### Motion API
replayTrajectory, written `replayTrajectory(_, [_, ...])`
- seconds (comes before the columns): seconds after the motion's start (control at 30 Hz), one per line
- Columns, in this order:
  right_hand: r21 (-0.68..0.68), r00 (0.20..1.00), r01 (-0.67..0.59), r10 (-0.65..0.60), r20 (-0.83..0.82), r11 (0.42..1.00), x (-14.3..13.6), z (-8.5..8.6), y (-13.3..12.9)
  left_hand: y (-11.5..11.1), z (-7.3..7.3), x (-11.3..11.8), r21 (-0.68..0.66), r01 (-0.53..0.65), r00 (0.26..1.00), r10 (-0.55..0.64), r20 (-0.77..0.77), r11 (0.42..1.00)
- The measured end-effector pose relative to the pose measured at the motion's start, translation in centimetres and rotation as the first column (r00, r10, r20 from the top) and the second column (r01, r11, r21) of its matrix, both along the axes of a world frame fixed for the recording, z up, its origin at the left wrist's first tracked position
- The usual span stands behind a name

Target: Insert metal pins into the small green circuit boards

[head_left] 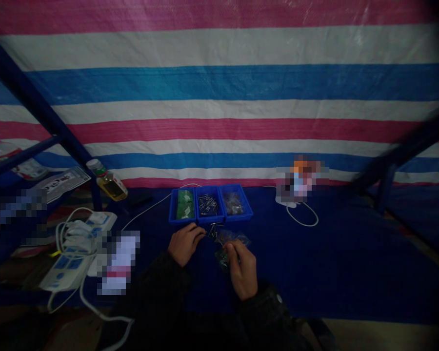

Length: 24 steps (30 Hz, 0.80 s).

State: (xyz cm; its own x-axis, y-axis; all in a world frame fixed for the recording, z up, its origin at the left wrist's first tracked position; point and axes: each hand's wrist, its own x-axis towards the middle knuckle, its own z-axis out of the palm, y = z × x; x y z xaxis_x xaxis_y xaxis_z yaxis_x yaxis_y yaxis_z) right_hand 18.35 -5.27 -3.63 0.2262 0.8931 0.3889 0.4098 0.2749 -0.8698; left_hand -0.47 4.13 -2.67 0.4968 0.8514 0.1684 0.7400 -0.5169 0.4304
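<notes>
My left hand (185,243) is closed in a pinch just in front of the blue bins; what its fingertips hold, if anything, is too small and dark to make out. By those fingertips lie several dark screws or pins (214,231). My right hand (244,268) pinches a small green plastic bag (223,259) between thumb and fingers. Just beyond it lies a clear plastic bag (237,236). Behind both hands stand three joined blue bins: the left bin (172,207) holds green packets, the middle one loose metal pins (208,204), the right one clear bags (233,202).
White power strips (69,268) with coiled cables sit at the left, near a tilted bottle (108,180) of yellow liquid. A white cable (303,222) loops at the right. Blue metal posts (36,92) flank the blue table (332,273); a striped sheet (219,112) hangs behind.
</notes>
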Motion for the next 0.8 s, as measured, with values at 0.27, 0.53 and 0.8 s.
replayTrajectory(0.27, [-0.009,1.000,-0.010,0.010,0.009,1.000,-0.1,0.0,0.0,-1.6,0.7,-0.9,0.043,-0.075,0.984,0.067,0.166,0.996])
replayTrajectory(0.53, [0.045,0.987,-0.126,0.121,0.106,0.991,-0.6,0.2,0.2,-5.6,0.3,1.2,-0.220,-0.123,0.789,0.230,0.570,0.968])
replayTrajectory(0.8, [0.077,0.984,-0.174,0.171,0.046,0.982,-0.6,-0.3,0.3,-5.9,0.5,2.9,-0.253,-0.032,0.754,0.189,0.629,0.967])
